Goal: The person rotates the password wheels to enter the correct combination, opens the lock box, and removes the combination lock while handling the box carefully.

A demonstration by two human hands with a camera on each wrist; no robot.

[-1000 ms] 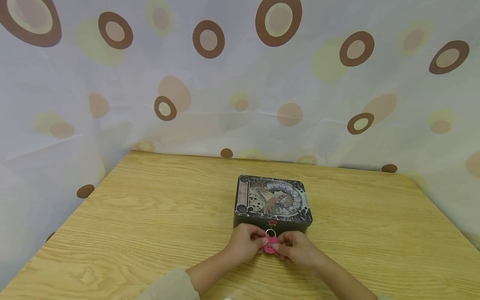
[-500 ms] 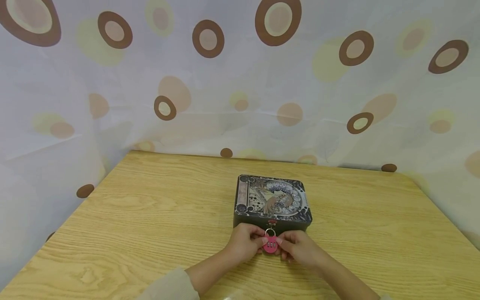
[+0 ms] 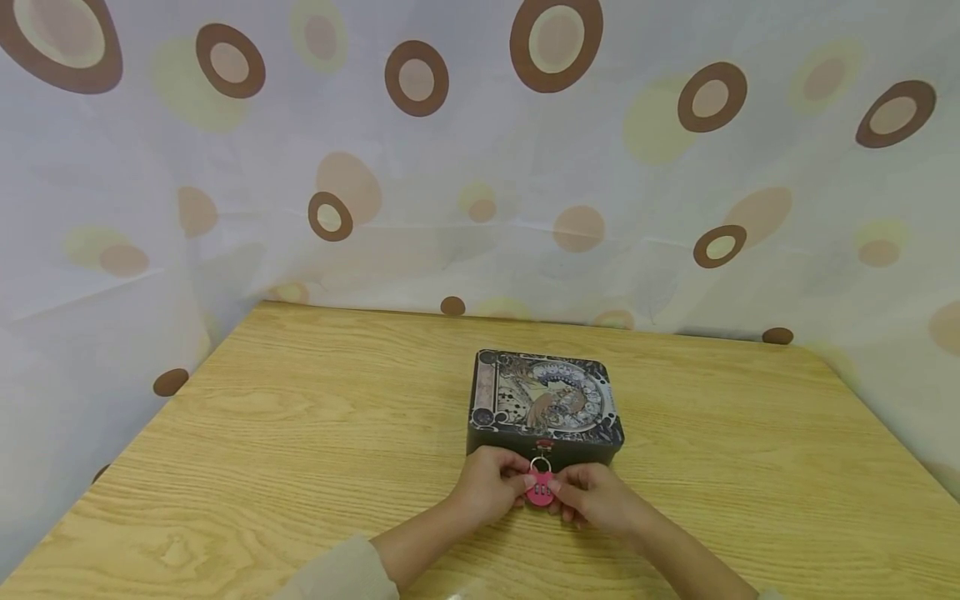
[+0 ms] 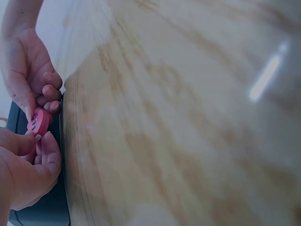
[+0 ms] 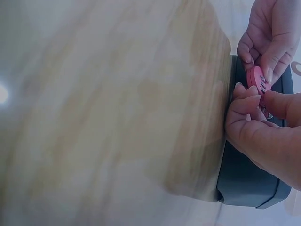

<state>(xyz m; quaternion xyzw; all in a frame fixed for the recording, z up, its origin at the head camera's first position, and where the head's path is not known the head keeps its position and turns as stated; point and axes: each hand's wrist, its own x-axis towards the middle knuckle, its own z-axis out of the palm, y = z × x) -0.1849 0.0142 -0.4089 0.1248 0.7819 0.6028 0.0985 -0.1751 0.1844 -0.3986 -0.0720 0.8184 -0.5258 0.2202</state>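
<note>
A pink padlock [image 3: 539,493] with number dials and a silver shackle hangs at the red latch [image 3: 544,445] on the front of a dark box [image 3: 547,396] with a patterned lid, which is down. My left hand [image 3: 487,489] pinches the padlock's left side between thumb and fingers. From the right, my right hand [image 3: 597,497] grips its other side, thumb at the dials' edge. The left wrist view shows the padlock [image 4: 39,122] between both hands; in the right wrist view the padlock [image 5: 257,80] has its dials partly showing.
The box stands on a wood-grain table [image 3: 300,417], near the middle. Behind the table hangs a pale curtain [image 3: 465,150] with brown and peach circles. Light glares off the table surface in the left wrist view.
My right thumb has moved off the dials, up to the padlock's right edge, then slightly back toward them. The dials show more fully now. The left hand and the box have stayed put.
</note>
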